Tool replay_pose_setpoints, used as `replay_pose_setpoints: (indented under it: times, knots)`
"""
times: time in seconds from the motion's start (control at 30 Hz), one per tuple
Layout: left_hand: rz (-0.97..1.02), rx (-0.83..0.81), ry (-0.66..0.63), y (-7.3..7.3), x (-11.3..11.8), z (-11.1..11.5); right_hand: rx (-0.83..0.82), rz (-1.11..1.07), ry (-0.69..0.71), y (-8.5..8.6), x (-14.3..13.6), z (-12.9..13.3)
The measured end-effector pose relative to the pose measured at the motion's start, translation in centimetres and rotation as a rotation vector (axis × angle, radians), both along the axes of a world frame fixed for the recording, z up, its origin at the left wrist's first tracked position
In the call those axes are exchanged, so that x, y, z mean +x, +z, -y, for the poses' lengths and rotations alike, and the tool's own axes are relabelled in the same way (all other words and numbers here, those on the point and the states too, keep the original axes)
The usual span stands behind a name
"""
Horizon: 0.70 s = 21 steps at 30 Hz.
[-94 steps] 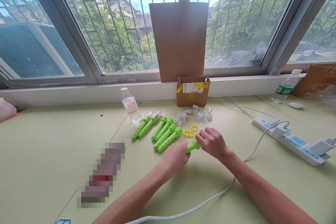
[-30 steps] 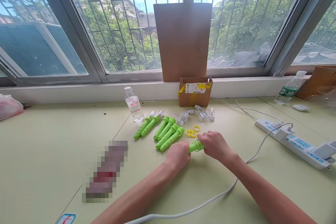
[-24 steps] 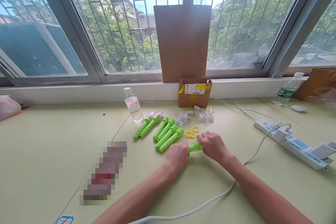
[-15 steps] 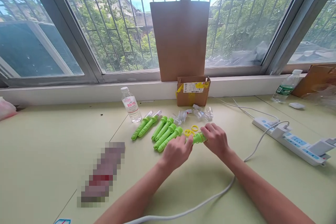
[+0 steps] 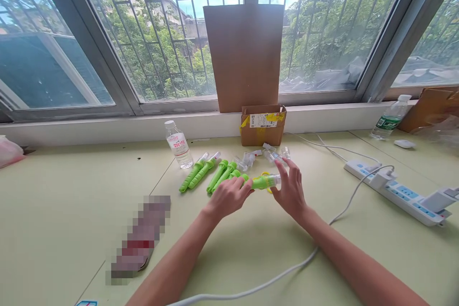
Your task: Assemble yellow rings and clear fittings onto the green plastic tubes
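My left hand (image 5: pixel 229 196) is closed round the lower part of a green tube (image 5: pixel 261 182), which lies roughly level. A clear cap (image 5: pixel 275 180) sits at its right end, between the thumb and fingers of my right hand (image 5: pixel 291 189). Beyond my left hand are several green tubes (image 5: pixel 219 174), partly covered by it. Two more green tubes with clear caps (image 5: pixel 201 172) lie to the left. Yellow rings (image 5: pixel 265 174) show partly behind the held tube. Loose clear caps (image 5: pixel 247 158) are scattered behind it.
A water bottle (image 5: pixel 179 146) and a small cardboard box (image 5: pixel 263 126) stand at the back. A blurred flat object (image 5: pixel 141 239) lies at left. On the right are a power strip (image 5: pixel 401 193) and another bottle (image 5: pixel 389 119). A white cable (image 5: pixel 265 284) crosses in front.
A clear cap now shows at the right end of the held tube. My left hand has shifted left with the tube, and my right hand's fingers have moved up around the cap.
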<state>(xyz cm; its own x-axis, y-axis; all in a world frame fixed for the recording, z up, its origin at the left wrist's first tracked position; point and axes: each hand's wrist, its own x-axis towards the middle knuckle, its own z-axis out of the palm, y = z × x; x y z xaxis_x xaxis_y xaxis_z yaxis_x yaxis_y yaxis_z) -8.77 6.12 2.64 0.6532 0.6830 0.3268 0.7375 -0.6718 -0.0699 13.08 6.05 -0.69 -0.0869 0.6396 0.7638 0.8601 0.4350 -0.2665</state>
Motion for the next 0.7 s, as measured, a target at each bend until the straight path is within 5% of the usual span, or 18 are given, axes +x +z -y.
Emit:
replay_pose_setpoints:
  times: [0.13,0.37,0.7]
  knots:
    - [0.061,0.083,0.255,0.0,-1.7,-1.4,-0.128,-0.400,0.131,0.0,-0.3,-0.1]
    - [0.121,0.109,0.695,-0.5,-3.9,-3.8,-0.797,-1.418,0.550,0.6,0.2,-0.9]
    - [0.064,0.033,0.778,-0.8,-4.2,-4.0,-1.010,-1.621,0.692,0.7,1.2,-1.1]
